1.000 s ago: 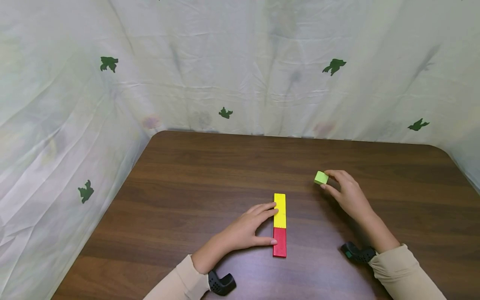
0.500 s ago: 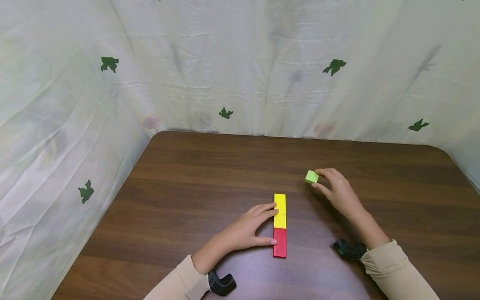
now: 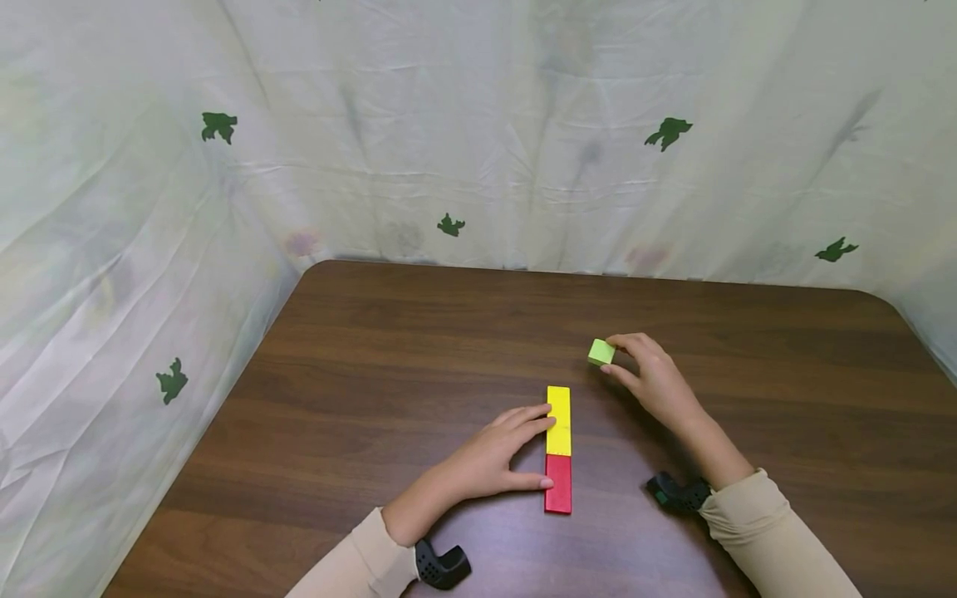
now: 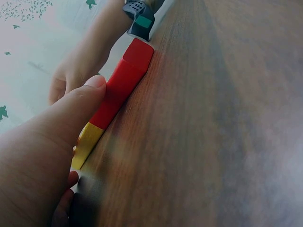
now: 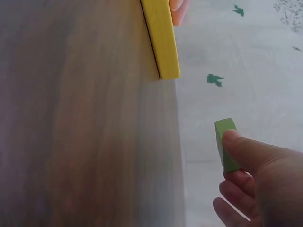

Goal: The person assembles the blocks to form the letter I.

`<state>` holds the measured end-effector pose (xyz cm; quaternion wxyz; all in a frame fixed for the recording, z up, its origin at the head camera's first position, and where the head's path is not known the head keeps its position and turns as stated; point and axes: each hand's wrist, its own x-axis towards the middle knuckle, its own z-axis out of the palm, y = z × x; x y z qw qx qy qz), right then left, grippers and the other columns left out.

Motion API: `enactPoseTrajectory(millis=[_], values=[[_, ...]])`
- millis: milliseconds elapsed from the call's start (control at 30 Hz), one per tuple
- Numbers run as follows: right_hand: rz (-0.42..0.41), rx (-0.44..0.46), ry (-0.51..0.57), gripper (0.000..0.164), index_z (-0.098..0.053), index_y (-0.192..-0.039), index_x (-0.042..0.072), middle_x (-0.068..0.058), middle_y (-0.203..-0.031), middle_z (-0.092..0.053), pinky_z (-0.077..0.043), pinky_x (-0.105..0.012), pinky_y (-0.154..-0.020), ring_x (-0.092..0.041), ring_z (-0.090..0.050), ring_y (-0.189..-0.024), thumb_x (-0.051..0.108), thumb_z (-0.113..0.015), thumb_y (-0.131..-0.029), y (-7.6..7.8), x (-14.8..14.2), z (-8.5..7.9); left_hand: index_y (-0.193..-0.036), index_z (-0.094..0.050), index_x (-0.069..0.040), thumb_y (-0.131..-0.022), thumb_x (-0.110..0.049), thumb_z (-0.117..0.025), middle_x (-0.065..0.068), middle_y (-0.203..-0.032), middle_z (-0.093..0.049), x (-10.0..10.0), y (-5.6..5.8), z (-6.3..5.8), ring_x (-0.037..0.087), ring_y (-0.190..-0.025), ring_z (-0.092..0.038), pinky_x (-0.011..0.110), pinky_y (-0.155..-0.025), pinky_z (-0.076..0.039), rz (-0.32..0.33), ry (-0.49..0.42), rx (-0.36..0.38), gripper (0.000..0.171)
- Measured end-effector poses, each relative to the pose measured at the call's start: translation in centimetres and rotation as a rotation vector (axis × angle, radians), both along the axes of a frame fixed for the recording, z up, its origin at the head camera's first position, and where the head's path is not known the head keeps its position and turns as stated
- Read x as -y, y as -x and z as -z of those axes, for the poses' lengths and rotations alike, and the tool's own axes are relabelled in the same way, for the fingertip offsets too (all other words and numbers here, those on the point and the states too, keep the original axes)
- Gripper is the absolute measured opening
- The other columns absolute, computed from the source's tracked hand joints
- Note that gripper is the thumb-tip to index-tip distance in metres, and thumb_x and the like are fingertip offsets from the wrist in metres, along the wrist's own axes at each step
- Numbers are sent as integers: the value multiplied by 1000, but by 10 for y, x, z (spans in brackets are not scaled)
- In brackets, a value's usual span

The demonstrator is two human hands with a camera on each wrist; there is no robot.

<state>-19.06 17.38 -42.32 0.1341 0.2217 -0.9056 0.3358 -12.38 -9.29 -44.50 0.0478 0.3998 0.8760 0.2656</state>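
Observation:
A yellow block [image 3: 558, 432] and a red block [image 3: 557, 484] lie end to end on the table, the yellow one farther away. With its fingers spread, my left hand [image 3: 486, 457] rests against their left side: fingertips on the yellow block, thumb on the red. In the left wrist view, the thumb lies on the red block [image 4: 124, 85]. My right hand [image 3: 658, 382] pinches a small light green block [image 3: 601, 352] between thumb and fingers. It is held above the table, beyond and right of the yellow block's far end. The right wrist view shows the thumb on the green block's [image 5: 227, 146] face.
The brown wooden table [image 3: 374, 349] has a rounded far edge. A pale cloth [image 3: 478, 124] with green bird-like shapes hangs behind it and on the left. Black wrist devices [image 3: 443, 565] sit on both wrists.
My right hand has carried the green block leftward, nearer to the yellow block's far end. My left hand and the two blocks on the table have stayed in place.

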Motion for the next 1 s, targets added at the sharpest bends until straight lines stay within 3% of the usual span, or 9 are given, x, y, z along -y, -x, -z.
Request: enactPoseTrajectory(millis=[533,1000], values=[[-41,78,-16,42,-55,-114,1,-13,-110,-53,-45,-43,-81,-26,-50,-97,13,-71,-77,0,18,4,-138,-36,-16,-80,-55,-56,-2,-144,-26,0,0,-1,16,-128,-25,38,-100,-30,-1,7,6,73],[-78,84,-19,39,-57,-113,2,-11,-110,-54,-44,-41,-83,-24,-51,-98,15,-69,-79,4,27,9,-138,-36,-16,-80,-56,-56,-3,-144,-25,0,0,-1,16,-129,-25,38,-99,-31,-1,8,13,73]])
